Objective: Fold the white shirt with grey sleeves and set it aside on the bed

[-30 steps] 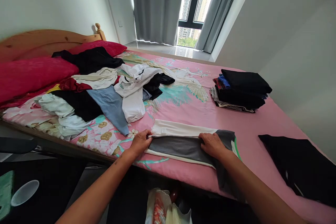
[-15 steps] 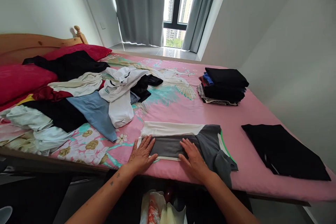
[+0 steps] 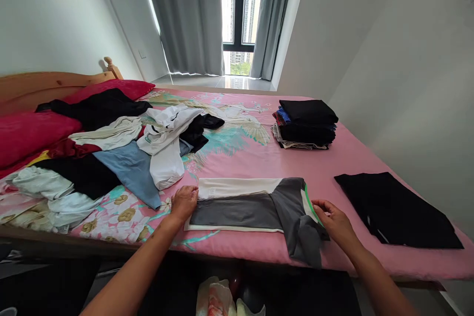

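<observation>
A grey and cream T-shirt [image 3: 237, 210] with green collar trim lies flat near the bed's front edge, folded lengthwise into a narrow strip. Its cream hem side points left and its collar right, with a grey sleeve hanging loosely toward the front. My left hand [image 3: 185, 202] is closed on the hem at the left end, fingertips at the cloth's edge. At the other end my right hand [image 3: 333, 217] pinches the collar by the green trim, thumb and fingers on the cloth.
Rumpled clothes lie on the left, among them a white shirt [image 3: 168, 138] and a blue garment [image 3: 129, 165]. A stack of folded clothes [image 3: 307, 126] stands at the back right. Folded black clothing [image 3: 400, 212] lies at the right. Red pillows [image 3: 33, 136] rest by the wooden headboard [image 3: 55, 86].
Both hands have left the middle of the T-shirt, where they lay flat. My left hand moved left to the hem and my right hand moved right to the collar; both closed there.
</observation>
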`<state>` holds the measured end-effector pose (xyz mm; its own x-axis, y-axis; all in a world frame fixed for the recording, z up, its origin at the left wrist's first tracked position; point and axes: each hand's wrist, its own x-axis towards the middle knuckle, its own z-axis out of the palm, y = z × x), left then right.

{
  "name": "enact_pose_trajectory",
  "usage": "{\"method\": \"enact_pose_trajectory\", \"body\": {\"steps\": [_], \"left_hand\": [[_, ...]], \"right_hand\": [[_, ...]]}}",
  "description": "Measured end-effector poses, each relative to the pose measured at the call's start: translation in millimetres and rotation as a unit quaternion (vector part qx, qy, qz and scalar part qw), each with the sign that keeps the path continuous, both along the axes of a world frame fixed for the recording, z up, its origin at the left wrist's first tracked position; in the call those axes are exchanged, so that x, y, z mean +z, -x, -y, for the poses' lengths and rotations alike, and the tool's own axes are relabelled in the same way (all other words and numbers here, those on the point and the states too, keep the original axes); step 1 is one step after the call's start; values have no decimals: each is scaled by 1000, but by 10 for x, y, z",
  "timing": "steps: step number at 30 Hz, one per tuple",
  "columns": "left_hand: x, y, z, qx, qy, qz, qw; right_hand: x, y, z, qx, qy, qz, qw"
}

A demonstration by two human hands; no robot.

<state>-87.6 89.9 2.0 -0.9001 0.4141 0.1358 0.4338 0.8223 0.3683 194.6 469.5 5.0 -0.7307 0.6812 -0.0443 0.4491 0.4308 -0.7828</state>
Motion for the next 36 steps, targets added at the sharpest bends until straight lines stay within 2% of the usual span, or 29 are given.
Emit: {"method": "enact_pose_trajectory", "body": {"steps": [5, 9, 12, 16, 18, 20, 22, 24, 27, 30, 32, 34, 36], "left_hand": [[-4, 257, 72, -6, 13, 43, 999], [-1, 158, 135, -65, 19, 44, 997], [16, 71, 155, -120, 51, 23, 991], [78, 76, 137, -182, 99, 2, 978], [108, 113, 127, -188, 84, 17, 978], [125, 149, 126, -172, 46, 41, 983], [131, 173, 132, -151, 2, 64, 986], [132, 178, 136, -135, -34, 85, 987], [133, 154, 129, -113, -89, 125, 982], [125, 115, 117, -92, -140, 167, 972], [104, 96, 118, -74, -175, 197, 962], [69, 92, 126, -42, -211, 233, 948], [28, 107, 126, 2, -242, 282, 928]], "right_hand": [[-154, 432, -296, -3, 37, -28, 999], [-354, 655, -371, -10, -5, 2, 1000], [-459, 739, -379, -21, -32, 33, 999], [-440, 769, -359, -42, -64, 57, 995], [-352, 764, -286, -39, -103, 35, 993], [-224, 773, -120, -18, -125, -2, 992], [-76, 824, 163, 30, -117, -38, 992], [61, 937, 557, 107, -100, -73, 986], [183, 1239, 1260, 237, -114, -110, 958], [166, 1650, 1887, 305, -183, -91, 930], [97, 1917, 2163, 327, -238, -42, 913], [14, 2125, 2303, 338, -266, -2, 903], [-55, 2250, 2333, 335, -268, 11, 903]]}}
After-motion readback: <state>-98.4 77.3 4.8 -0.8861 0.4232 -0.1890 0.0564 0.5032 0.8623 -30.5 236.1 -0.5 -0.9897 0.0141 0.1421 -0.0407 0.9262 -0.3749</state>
